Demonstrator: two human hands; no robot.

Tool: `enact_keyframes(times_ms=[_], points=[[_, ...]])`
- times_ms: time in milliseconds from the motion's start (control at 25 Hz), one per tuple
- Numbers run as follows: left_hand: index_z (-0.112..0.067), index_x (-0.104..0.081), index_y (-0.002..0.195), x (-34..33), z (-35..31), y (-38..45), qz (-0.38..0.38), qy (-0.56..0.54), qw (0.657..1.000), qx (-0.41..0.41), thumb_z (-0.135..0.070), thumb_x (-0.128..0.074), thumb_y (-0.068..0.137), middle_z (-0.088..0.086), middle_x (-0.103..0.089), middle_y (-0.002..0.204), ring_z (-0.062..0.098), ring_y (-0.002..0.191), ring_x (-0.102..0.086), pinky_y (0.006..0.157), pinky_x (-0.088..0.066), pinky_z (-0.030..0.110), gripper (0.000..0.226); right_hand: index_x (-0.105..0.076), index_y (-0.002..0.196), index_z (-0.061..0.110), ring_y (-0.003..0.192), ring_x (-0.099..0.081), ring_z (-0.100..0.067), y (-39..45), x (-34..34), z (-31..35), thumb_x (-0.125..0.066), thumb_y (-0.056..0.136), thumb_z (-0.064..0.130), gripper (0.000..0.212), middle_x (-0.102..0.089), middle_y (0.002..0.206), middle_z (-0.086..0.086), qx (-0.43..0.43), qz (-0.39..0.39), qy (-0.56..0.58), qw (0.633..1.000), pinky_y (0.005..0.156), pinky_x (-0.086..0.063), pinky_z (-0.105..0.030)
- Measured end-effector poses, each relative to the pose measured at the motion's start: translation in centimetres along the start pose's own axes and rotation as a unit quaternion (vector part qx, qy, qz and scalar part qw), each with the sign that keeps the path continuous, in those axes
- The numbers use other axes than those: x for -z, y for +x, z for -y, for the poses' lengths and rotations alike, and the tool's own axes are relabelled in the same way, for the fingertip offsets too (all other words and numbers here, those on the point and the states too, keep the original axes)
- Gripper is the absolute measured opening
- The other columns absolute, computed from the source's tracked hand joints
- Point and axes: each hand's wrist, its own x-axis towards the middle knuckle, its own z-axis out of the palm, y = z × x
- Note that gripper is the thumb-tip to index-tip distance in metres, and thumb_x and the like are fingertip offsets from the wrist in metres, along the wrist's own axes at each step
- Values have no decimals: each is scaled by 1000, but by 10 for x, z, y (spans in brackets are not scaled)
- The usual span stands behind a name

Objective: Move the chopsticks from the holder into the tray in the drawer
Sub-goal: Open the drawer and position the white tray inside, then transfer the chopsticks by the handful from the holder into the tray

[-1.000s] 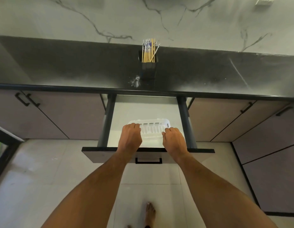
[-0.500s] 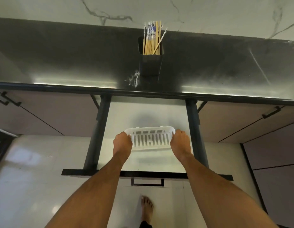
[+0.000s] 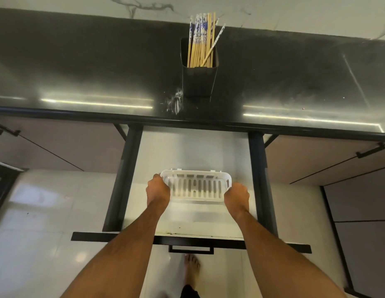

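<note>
On the dark glossy tabletop [image 3: 79,78] under a marble wall [image 3: 273,11], chopsticks [image 3: 201,41] fill the holder [image 3: 199,82], while both hands, left [image 3: 158,191] and right [image 3: 236,196], grip the white tray [image 3: 195,186], now pushed further back in the drawer [image 3: 187,151].

The drawer [image 3: 157,151] stands pulled out, its pale floor bare around the white tray [image 3: 195,187], walled by dark side rails. Above it, the counter [image 3: 79,72] lies open on both sides of the holder [image 3: 199,82], whose chopsticks [image 3: 201,39] project upward.
</note>
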Motion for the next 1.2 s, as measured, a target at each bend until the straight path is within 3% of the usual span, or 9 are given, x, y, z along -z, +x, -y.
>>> enact_keyframes(times_ms=[400, 560, 760, 1000, 1200], points=[[-7, -57, 124, 2, -3, -6, -6, -16, 1000, -2, -20, -58, 100, 12, -67, 115, 21, 88, -63, 88, -58, 38, 27, -68, 109, 6, 66, -58, -12, -5, 5, 0, -62, 101, 22, 19, -65, 92, -4, 5, 8, -10, 1000, 52, -39, -11], [-4, -59, 120, 19, -28, -8, -46, -8, 998, -38, -15, -61, 98, 14, -67, 113, 27, 95, -68, 88, -61, 39, 24, -63, 113, 6, 87, -61, -17, -6, 26, 21, -59, 102, 24, 21, -67, 105, -11, 42, -60, -25, 997, 76, -55, -25], [-5, -57, 126, 70, -94, -2, -120, -28, 983, -136, -19, -50, 104, 12, -63, 118, 24, 105, -63, 94, -56, 34, 28, -63, 116, 3, 88, -60, -17, 9, 79, 87, -53, 105, 18, 21, -66, 105, -14, 133, -143, 15, 981, 78, -43, -22], [-10, -57, 128, 140, -190, 15, -179, -101, 954, -218, -22, -47, 106, 7, -62, 117, 16, 105, -59, 90, -51, 27, 28, -57, 137, 3, 117, -63, -27, 36, 157, 190, -52, 106, 21, 36, -65, 126, -14, 195, -193, 51, 960, 98, -51, -34], [-9, -54, 136, 174, -252, 51, -183, -113, 943, -255, -22, -47, 106, 8, -61, 129, 19, 121, -56, 103, -47, 33, 34, -66, 125, 6, 103, -69, -21, 71, 186, 258, -57, 104, 21, 27, -72, 110, -9, 200, -203, 94, 954, 86, -56, -30]])
